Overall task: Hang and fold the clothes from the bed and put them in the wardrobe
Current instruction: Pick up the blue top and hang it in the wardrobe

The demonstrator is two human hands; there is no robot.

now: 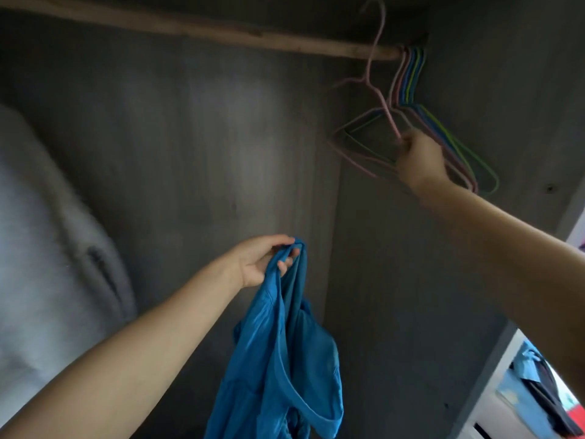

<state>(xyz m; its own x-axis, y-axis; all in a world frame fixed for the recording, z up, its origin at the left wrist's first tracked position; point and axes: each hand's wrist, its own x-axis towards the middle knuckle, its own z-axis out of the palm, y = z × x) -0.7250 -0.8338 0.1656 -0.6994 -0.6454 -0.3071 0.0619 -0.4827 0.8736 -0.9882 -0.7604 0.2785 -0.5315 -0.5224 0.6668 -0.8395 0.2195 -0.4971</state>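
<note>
I face the inside of a dark grey wardrobe. My left hand grips the straps of a blue garment, which hangs down from it at the lower middle. My right hand reaches up to the right and grips a pink hanger by one arm. The hanger is tilted, and its hook sits up by the wooden rail. Several coloured hangers hang bunched at the rail's right end, just behind my right hand.
A grey garment hangs at the left side of the wardrobe. The wardrobe's right side panel stands close behind the hangers. Beyond its edge at the lower right, more clothes lie in a bright room.
</note>
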